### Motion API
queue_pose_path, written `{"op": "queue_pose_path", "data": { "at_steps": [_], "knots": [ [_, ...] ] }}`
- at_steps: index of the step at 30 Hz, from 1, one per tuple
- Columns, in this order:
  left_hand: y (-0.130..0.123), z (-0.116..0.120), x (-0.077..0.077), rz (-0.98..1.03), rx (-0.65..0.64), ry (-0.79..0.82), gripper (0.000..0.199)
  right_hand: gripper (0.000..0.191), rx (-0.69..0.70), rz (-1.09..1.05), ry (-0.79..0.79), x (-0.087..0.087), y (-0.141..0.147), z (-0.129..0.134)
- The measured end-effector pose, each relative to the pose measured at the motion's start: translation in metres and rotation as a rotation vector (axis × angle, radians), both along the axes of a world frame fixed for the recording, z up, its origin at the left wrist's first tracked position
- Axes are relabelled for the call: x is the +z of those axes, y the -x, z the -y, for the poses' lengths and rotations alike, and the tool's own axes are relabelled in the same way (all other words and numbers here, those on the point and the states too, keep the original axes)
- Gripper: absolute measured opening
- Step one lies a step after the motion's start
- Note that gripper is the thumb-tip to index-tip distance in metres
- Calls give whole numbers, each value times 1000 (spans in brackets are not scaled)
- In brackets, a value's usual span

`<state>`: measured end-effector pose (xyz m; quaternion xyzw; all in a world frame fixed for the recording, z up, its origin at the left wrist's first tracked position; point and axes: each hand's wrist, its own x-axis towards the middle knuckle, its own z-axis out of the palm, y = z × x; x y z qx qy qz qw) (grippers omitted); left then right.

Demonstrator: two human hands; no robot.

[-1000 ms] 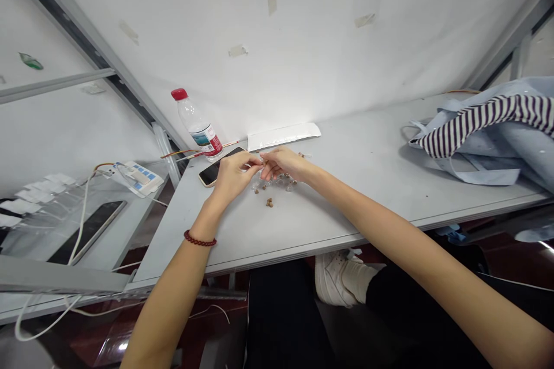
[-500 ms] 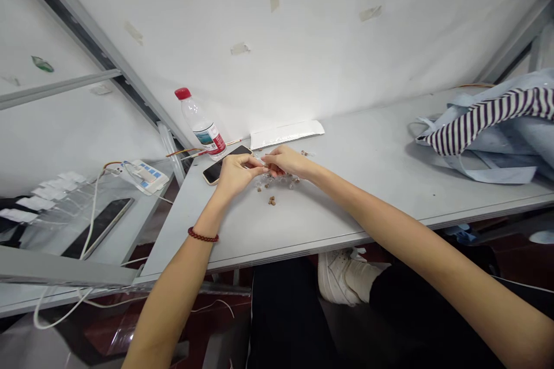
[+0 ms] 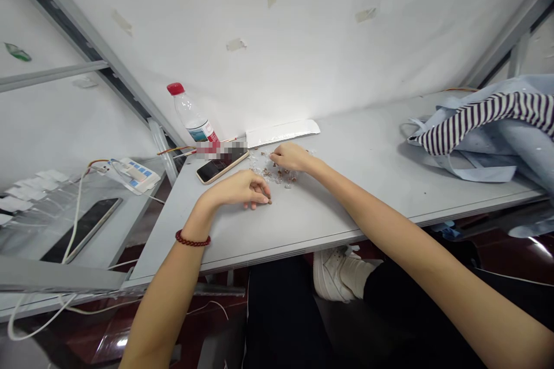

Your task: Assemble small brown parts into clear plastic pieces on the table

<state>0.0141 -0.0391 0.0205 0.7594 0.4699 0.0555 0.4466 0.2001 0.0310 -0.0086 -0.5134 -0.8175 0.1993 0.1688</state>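
My left hand [image 3: 244, 188] is low over the grey tabletop, its thumb and forefinger closed at a small brown piece [image 3: 270, 202]. Farther back, my right hand [image 3: 291, 157] reaches with curled fingers over a scatter of small clear plastic bits and brown pieces [image 3: 277, 174]. What its fingertips hold, if anything, is hidden. A dark-screened phone [image 3: 216, 168] lies just behind my left hand. Behind my right hand is a flat white strip-shaped packet [image 3: 283, 132].
A red-capped water bottle [image 3: 194, 118] stands by the wall. A light blue bag with striped trim [image 3: 485, 127] lies at the right. On the lower left shelf are a power strip [image 3: 136, 174], another phone [image 3: 86, 229] and loose cables. The table's front edge [image 3: 277, 249] runs above my legs.
My hands were together over the scattered bits and have parted. The left came down toward me to the small brown pieces; the right stayed over the scatter. The view shifted slightly.
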Motion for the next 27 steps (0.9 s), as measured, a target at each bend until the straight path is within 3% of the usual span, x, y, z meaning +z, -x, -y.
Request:
{"op": "queue_pose_path", "data": {
  "at_steps": [7,14,20,24,27],
  "knots": [
    [-3,1,-6,-50,-96,-26,13,31,9,73,-34,2,1,3],
    [-7,5,0,-121,-81,-23,10,25,14,79,-71,-1,0,5],
    [-5,3,-5,-78,-70,-20,10,22,41,119,-116,-4,0,4],
    [-4,1,-7,-47,-65,-36,12,26,22,46,-135,-4,2,3],
    [-3,1,-5,-23,-48,-63,13,23,-1,-27,-233,-5,8,-1]
  ]
}}
